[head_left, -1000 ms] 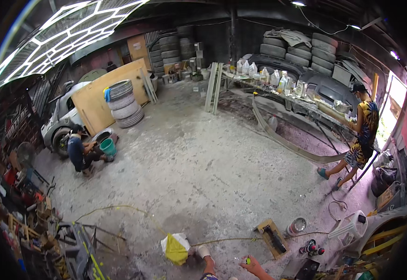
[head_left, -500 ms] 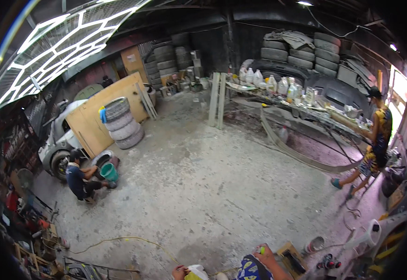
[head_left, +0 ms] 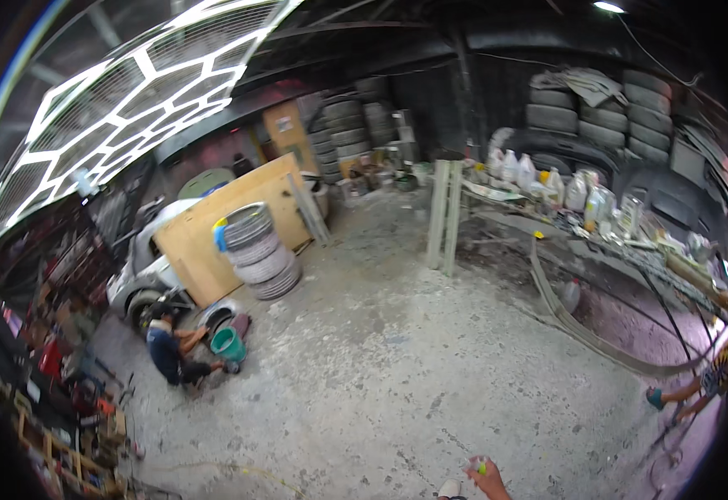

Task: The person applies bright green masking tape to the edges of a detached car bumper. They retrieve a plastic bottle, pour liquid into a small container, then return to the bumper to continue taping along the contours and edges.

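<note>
Left hand and yellow-white bundle, both at the lower edge half a second ago, have been carried out of view as the camera is turned; left hand's state cannot be told. Right hand (head_left: 492,483) is seen at the lower edge, fingers closed round a small green item (head_left: 482,468), kind too small to tell. Item is held above the floor (head_left: 339,392), near a pale shoe (head_left: 449,488). Farther off, a teal bucket (head_left: 227,343) is seen beside a crouching person (head_left: 166,353), near stacked tyres (head_left: 266,265).
</note>
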`<state>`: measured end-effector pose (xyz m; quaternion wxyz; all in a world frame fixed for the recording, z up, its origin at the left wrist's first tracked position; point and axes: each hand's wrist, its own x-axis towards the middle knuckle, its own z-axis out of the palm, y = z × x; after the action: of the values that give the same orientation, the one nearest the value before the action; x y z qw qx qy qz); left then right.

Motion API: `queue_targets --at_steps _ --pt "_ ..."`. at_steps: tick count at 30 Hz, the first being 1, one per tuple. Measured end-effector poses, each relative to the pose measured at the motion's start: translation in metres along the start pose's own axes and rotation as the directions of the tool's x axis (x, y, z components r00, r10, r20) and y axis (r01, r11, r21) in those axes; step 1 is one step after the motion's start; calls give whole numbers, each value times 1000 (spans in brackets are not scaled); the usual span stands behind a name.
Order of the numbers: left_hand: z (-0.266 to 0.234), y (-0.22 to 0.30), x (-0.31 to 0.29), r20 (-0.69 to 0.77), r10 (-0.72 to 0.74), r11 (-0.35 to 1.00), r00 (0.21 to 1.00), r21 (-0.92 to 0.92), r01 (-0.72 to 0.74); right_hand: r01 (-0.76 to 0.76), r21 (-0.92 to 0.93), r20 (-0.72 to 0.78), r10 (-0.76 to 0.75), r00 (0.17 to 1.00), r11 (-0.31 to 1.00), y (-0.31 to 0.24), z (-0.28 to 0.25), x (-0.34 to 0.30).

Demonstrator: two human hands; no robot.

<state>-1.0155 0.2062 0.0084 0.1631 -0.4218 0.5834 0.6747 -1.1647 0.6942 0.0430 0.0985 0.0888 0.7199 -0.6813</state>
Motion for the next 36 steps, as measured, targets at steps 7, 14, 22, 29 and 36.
queue_targets --at_steps 7,14,22,29,36 --pt "61 96 109 -101 244 927 964 317 -202 247 -153 -48 -256 965 957 -120 -5 229" --pt "179 278 291 133 470 818 873 304 -487 38 -147 -154 -61 986 988 -150 -19 361" --pt "506 590 462 544 709 170 449 485 -858 -33 133 -241 64 968 991 -250 -71 521" --pt "812 772 393 847 513 186 141 51 -981 187 288 -349 -79 934 939 -310 -166 680" --pt "989 844 378 894 447 111 33 -19 -994 228 579 -287 -66 956 783 -369 -281 831"
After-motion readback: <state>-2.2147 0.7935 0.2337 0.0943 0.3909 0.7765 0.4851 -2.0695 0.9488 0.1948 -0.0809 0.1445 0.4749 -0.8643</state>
